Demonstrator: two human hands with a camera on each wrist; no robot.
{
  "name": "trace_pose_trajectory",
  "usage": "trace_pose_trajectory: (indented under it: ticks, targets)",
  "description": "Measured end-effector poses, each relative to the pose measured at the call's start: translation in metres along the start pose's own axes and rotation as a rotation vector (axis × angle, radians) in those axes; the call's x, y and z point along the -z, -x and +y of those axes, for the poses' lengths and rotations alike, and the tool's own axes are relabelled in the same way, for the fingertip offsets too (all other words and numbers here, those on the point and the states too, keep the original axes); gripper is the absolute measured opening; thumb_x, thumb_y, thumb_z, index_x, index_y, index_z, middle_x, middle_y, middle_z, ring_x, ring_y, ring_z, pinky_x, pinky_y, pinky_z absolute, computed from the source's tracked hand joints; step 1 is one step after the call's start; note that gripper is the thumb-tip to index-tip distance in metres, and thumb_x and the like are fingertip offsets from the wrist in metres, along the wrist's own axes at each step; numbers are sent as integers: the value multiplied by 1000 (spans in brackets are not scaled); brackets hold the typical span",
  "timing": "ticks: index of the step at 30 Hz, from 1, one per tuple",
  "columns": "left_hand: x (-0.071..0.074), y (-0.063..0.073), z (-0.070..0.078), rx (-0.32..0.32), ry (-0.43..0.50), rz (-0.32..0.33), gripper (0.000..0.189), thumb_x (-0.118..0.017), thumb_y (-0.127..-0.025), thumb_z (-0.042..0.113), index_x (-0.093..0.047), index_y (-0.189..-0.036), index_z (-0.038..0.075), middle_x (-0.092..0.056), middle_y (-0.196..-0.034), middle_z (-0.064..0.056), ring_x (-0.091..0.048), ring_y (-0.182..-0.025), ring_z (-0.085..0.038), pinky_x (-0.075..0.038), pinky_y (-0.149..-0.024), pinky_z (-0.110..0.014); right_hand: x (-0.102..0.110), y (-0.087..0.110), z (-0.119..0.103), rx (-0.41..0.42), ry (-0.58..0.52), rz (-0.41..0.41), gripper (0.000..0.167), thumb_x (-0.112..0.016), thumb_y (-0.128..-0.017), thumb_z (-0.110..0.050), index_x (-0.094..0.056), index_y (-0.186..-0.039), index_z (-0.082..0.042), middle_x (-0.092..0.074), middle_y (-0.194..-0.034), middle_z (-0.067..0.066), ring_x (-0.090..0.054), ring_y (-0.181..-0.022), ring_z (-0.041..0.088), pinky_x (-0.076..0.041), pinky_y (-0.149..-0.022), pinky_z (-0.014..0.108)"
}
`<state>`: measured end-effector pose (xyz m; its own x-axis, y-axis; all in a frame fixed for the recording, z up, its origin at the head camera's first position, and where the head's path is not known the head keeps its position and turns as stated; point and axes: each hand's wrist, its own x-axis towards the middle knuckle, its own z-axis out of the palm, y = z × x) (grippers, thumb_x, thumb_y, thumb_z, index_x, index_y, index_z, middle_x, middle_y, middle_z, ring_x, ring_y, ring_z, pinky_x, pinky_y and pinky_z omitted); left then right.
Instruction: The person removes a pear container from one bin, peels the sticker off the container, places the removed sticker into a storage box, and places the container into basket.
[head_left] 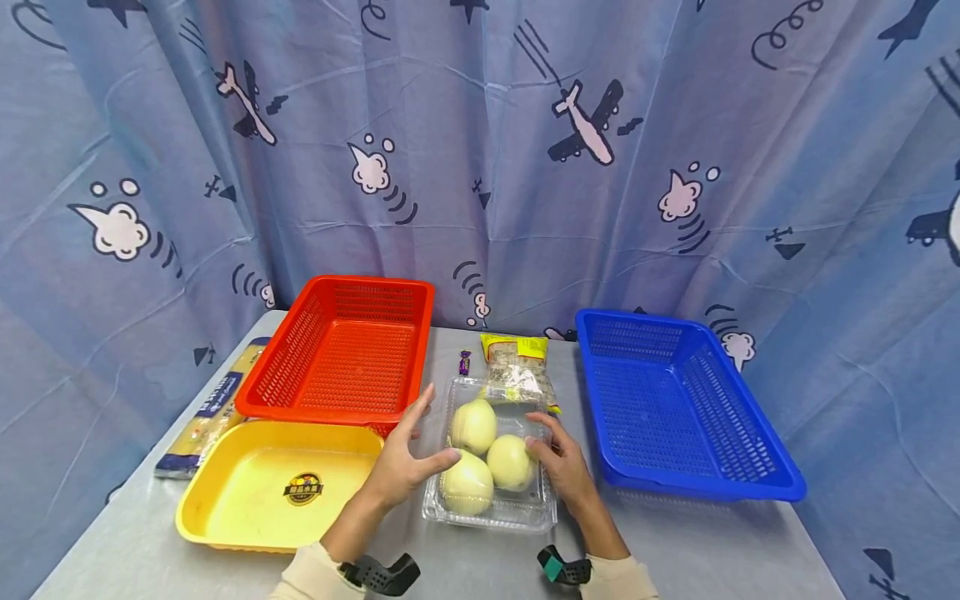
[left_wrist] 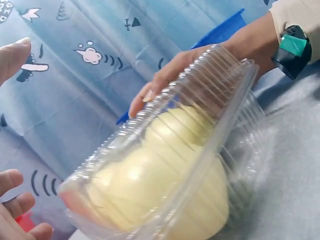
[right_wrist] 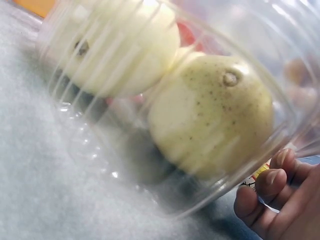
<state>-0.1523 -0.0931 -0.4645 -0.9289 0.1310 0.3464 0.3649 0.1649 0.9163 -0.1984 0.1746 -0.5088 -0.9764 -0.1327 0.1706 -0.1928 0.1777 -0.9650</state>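
A clear plastic clamshell box (head_left: 487, 518) with three round, pale yellow-green fruits (head_left: 474, 427) inside stands on the table between the hands. Dark specks and a stem end mark one fruit (right_wrist: 212, 115). My left hand (head_left: 401, 462) is at the box's left side, thumb and fingers spread apart, the thumb over the lid. In the left wrist view its fingers (left_wrist: 17, 202) appear apart from the plastic. Along the right side lies my right hand (head_left: 566, 467), fingers loosely bent at the box edge; whether they press the plastic is hard to tell.
A red basket (head_left: 360, 354) and a yellow tray (head_left: 255, 492) stand at left, beside a long yellow-and-navy packet (head_left: 217, 408). A blue basket (head_left: 682, 417) is at right. Behind the box are a yellow-topped bag (head_left: 517, 358) and a small purple-wrapped candy (head_left: 464, 362).
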Motion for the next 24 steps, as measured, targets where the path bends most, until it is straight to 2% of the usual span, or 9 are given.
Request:
trace_pose_trajectory:
  ticks: [4, 10, 16, 24]
  targets:
    - [-6, -1, -7, 0, -1, -9, 91, -78, -79, 29, -29, -153, 15, -31, -153, -11, -32, -132, -39, -32, -100, -60, 0, -1, 4, -5, -1, 1, 37, -62, -93, -7, -58, -130, -10, -35, -78, 4, -38, -71, 18, -32, -64, 28]
    - [-13, -4, -12, 46, -27, -4, 91, -79, -79, 25, -28, -153, 12, -30, -153, -14, -31, -134, -39, -31, -100, -63, 0, 0, 4, 19, -5, 11, 35, -63, -93, -11, -61, -127, -13, -37, -79, 4, -39, -73, 19, -33, -65, 28]
    - [-20, -8, -14, 106, -126, 27, 93, -81, -77, 34, -31, -152, 11, -32, -150, -20, -30, -136, -41, -29, -102, -62, 1, 0, 5, 32, -5, 15, 35, -64, -93, -12, -61, -127, -13, -36, -78, 4, -38, -71, 18, -33, -64, 27]
    - [-26, -9, -18, 105, -208, 28, 94, -81, -75, 39, -34, -151, 8, -33, -149, -21, -29, -136, -40, -25, -106, -59, 1, 1, 2, 17, 2, 0, 35, -63, -93, -9, -61, -128, -12, -37, -75, 3, -40, -67, 15, -35, -63, 26]
